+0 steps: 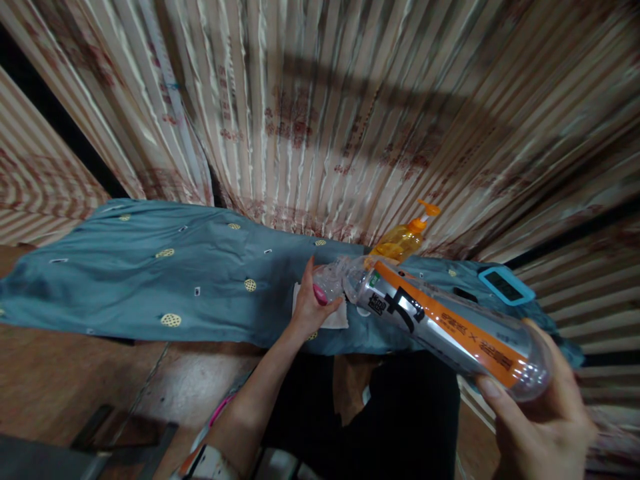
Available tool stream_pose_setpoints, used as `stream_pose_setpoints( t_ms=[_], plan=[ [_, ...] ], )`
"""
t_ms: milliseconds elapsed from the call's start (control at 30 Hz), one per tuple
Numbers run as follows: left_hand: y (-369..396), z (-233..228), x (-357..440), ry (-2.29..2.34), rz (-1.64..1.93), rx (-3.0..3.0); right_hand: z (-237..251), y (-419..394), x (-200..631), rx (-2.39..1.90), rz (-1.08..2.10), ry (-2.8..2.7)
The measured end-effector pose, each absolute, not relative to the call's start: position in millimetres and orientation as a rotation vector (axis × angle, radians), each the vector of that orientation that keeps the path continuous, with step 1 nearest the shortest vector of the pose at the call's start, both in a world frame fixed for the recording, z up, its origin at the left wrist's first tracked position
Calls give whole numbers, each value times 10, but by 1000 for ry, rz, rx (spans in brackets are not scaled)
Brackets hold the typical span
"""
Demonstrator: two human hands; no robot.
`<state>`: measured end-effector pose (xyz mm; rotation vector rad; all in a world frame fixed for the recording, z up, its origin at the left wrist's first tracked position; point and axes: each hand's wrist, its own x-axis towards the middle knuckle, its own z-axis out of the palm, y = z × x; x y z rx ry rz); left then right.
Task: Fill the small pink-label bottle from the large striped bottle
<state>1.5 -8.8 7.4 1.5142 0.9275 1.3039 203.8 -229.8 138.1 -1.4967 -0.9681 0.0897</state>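
My right hand (pixel 543 417) grips the base of a large clear plastic bottle (pixel 445 320) with a silver and orange label, tipped so its mouth points left and down. My left hand (pixel 311 301) holds a small clear bottle (pixel 331 280) upright at the big bottle's mouth, above a white cloth (pixel 339 319). Both sit over a table draped in teal cloth (pixel 165 280) with yellow dots.
An orange pump bottle (pixel 406 239) stands just behind the big bottle. A blue-framed digital scale (pixel 506 285) lies on the teal cloth at the right. Striped curtains hang close behind the table. A dark gap opens at the table's front edge.
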Motion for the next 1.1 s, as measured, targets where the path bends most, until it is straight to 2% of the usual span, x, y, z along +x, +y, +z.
stream_pose_setpoints(
  t_ms=[1100],
  plan=[
    [-97,114,11,974,1281,1554,1460,-2251,1959,-1477,90,-960]
  ],
)
